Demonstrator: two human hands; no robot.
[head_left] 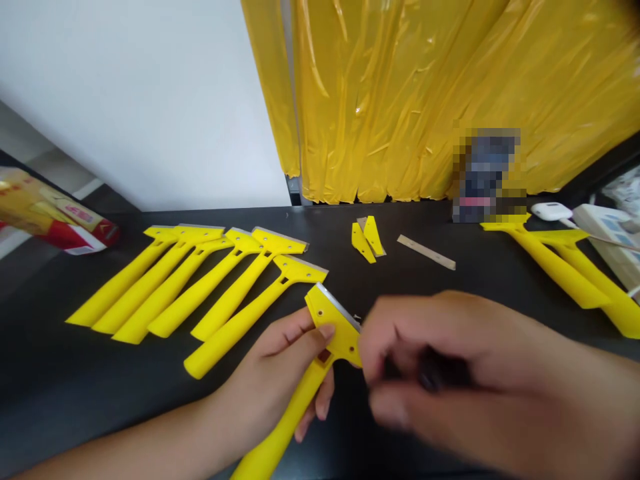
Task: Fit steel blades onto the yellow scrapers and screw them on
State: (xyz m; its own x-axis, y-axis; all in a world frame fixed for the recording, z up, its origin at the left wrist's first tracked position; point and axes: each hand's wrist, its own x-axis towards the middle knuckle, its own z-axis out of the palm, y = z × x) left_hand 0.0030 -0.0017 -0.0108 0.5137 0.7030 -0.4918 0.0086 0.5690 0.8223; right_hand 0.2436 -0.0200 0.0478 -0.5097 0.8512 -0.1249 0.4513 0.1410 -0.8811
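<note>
My left hand (280,373) is closed around the neck of a yellow scraper (339,333), its thumb pressing on the head near a small hole. A metal blade edge shows along the head's upper side, and the handle slants down toward me. Close against the head's right end is my right hand (465,360), blurred, its fingers curled round something dark I cannot make out. Several similar yellow scrapers (240,327) lie in a fanned row to the left. Beyond the held head are small yellow plates (364,241) and a loose flat blade (427,252).
Two yellow scraper bodies (563,267) lie at the right, near a white charger (551,212) and a power strip (607,230). A pixelated dark object (487,173) stands at the back before yellow plastic sheeting (380,100). At the left is a red-and-yellow package (60,217).
</note>
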